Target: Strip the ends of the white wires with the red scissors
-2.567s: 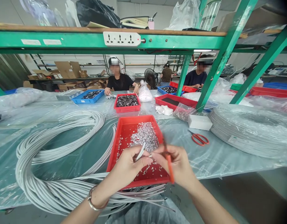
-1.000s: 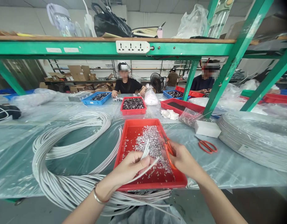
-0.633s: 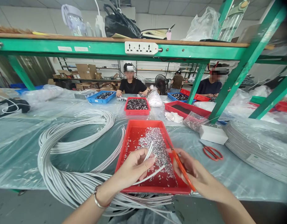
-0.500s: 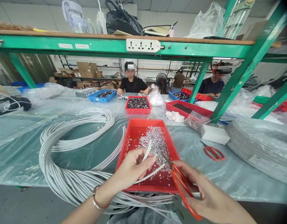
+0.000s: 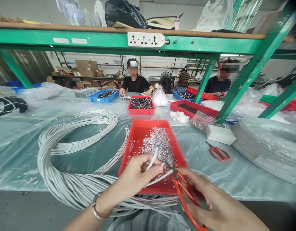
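Note:
My left hand (image 5: 140, 171) pinches a white cable (image 5: 153, 158) whose end stands up above the thumb. Another length of white cable runs from under this hand toward the blades of the scissors. My right hand (image 5: 205, 192) grips orange-handled scissors (image 5: 180, 189), their handles spread and blades pointing up and left at the cable. Both hands are over the near part of a red tray (image 5: 125, 157), in which many small silvery bits (image 5: 159, 141) lie. A large coil of white cables (image 5: 51, 166) lies left of the tray, its near ends passing beneath my left forearm.
A second pair of orange scissors (image 5: 219, 153), a white box (image 5: 220, 134) and a plastic-wrapped coil (image 5: 265, 150) lie to the right. Beyond are a red bin of dark parts (image 5: 141, 112) and a blue bin (image 5: 103, 99). A green shelf frame (image 5: 90, 45) spans above; people sit opposite.
The scissors' handles have spread wider, and their blades now meet the cable near its end. Both hands stay over the tray. The whole view has shifted slightly.

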The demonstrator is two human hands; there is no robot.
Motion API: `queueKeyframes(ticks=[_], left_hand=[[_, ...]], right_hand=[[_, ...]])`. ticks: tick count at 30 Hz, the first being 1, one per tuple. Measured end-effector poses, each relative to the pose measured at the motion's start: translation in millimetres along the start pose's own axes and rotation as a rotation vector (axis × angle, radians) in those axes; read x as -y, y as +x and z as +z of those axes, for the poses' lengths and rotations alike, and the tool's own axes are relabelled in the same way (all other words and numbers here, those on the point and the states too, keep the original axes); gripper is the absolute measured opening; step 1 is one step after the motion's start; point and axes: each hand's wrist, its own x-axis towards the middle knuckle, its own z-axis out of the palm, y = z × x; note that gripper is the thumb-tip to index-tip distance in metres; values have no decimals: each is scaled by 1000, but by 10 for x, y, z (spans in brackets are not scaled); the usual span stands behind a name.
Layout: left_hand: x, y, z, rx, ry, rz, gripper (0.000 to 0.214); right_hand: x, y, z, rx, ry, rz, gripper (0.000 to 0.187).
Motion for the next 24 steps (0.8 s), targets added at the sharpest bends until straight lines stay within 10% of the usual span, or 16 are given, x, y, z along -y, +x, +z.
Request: queueKeyframes(ticks=[14,24], left_hand=[[-13,21,38,-142,-42,82,24],[41,43,-69,197,-339,-47,40]], right_hand=[[-1,-21,54,-78,-124,21,41],[24,18,-7,-94,-183,-42,39]])
